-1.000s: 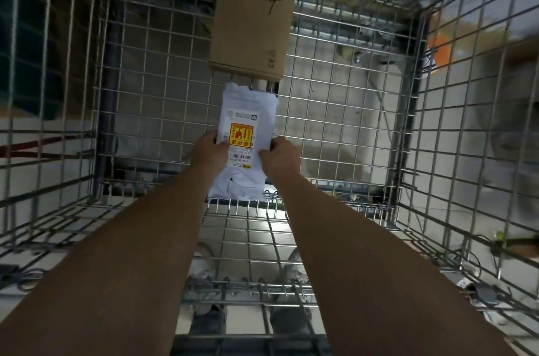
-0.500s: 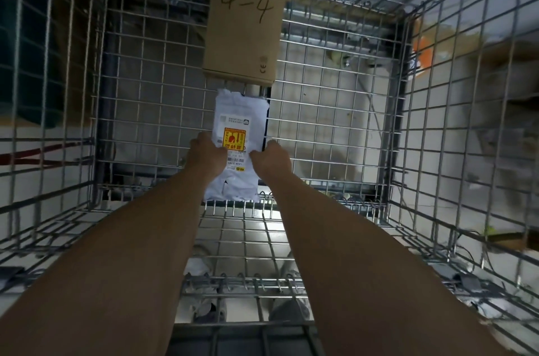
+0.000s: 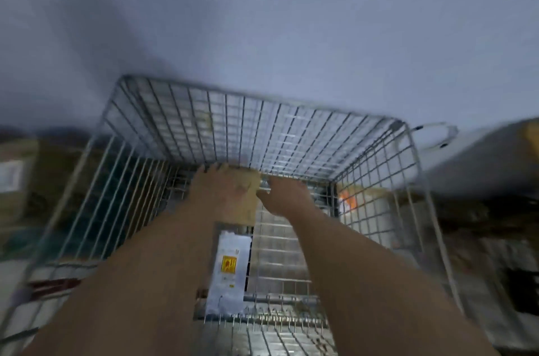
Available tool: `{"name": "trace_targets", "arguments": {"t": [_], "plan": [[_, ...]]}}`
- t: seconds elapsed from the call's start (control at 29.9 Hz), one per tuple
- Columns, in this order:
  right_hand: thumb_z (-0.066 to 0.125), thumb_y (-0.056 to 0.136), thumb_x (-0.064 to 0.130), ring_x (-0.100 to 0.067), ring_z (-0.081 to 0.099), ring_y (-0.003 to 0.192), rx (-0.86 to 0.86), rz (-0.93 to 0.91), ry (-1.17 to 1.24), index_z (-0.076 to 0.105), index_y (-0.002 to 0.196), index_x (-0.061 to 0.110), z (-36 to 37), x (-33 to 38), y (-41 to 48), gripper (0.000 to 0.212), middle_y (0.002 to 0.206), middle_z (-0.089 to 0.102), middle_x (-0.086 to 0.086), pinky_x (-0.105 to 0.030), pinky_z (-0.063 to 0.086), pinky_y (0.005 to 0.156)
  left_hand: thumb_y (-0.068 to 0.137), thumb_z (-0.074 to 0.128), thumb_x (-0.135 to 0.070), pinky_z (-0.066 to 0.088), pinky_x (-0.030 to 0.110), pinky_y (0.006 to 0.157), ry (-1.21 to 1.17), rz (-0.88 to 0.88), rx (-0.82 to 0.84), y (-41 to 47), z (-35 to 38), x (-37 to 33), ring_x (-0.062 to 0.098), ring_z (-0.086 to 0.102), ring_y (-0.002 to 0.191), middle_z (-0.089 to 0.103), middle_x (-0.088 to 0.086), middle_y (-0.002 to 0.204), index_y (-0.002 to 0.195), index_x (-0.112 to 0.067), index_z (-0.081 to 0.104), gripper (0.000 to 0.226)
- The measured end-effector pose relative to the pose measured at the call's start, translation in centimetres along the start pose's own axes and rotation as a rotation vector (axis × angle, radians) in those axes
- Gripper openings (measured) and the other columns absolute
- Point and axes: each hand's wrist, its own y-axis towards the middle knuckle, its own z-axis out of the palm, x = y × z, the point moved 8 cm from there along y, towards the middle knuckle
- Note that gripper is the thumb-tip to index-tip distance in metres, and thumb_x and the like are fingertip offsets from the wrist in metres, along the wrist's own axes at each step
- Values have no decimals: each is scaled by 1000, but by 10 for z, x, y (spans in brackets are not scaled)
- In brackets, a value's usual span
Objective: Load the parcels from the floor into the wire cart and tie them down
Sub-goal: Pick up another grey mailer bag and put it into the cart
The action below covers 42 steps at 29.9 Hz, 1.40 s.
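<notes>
Head view, badly smeared by motion. Pressing flat, fingers spread, with the left hand (image 3: 221, 192) on the brown cardboard box (image 3: 250, 204) at the far wall of the wire cart (image 3: 291, 137); reaching just beside it with the right hand (image 3: 284, 196), fingers loose, gripping nothing. Nearer, on the cart floor, free of both hands: the white parcel (image 3: 229, 271) with a yellow label. Likely risks: tipping the box onto the parcel by letting go too soon, or snagging fingers in the mesh. Nothing tied down yet. Outside left, another carton (image 3: 13, 180), blurred. Beyond the right mesh, something orange (image 3: 347, 198), unidentifiable, and a white loop handle (image 3: 437, 135). In the way of the reach: only the near cart wall
</notes>
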Motion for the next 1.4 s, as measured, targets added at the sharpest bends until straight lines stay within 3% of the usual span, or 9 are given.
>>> {"name": "trace_targets", "arguments": {"t": [0.17, 0.4, 0.6, 0.83, 1.0, 1.17, 1.4], "plan": [[19, 105, 64, -25, 9, 159, -259, -15, -34, 20, 164, 23, -200, 11, -91, 73, 173, 11, -1, -49, 5, 128, 107, 18, -55, 6, 51, 128, 79, -48, -143, -70, -226, -29, 27, 7, 160, 5, 2, 174, 165, -22, 19, 66], [14, 100, 71, -23, -1, 159, -595, -34, -94, 5, 166, 28, -417, 25, -265, 79, 173, 0, 3, -49, -5, 128, 105, 18, -64, 4, 48, 128, 137, -98, -460, -215, -458, -52, 23, 8, 159, 9, -1, 174, 165, -26, 19, 70], [12, 100, 72, -23, -3, 159, -814, -72, -118, 4, 165, 29, -528, 36, -411, 79, 173, -1, 3, -49, -7, 127, 104, 12, -66, -2, 48, 128, 120, -134, -600, -340, -574, -82, 22, -3, 160, -3, -3, 174, 166, -28, 8, 73], [12, 99, 73, -22, -3, 159, -936, -146, -130, 5, 165, 29, -580, 67, -510, 80, 173, -1, 4, -49, -9, 127, 104, 13, -67, -3, 48, 128, 90, -203, -731, -448, -643, -88, 21, -3, 160, -3, -5, 174, 166, -29, 9, 73], [11, 99, 73, -22, -3, 159, -942, -253, -142, 5, 165, 30, -582, 132, -537, 80, 173, -1, 4, -49, -9, 127, 103, 10, -69, -5, 48, 128, 89, -298, -755, -505, -651, -47, 22, -5, 160, -4, -4, 174, 166, -29, 6, 75], [11, 100, 73, -23, -4, 160, -924, -397, -165, 5, 165, 30, -564, 237, -552, 79, 173, -2, 3, -50, -10, 127, 101, 9, -71, -5, 48, 128, 61, -451, -752, -576, -635, 47, 23, -5, 160, -5, -3, 174, 166, -30, 4, 77], [12, 100, 73, -22, -5, 159, -867, -638, -219, 4, 165, 30, -513, 442, -578, 78, 173, -3, 4, -49, -9, 127, 102, 9, -70, -4, 49, 128, 59, -738, -738, -720, -584, 237, 25, -5, 160, -5, -1, 174, 167, -27, 4, 77]]}}
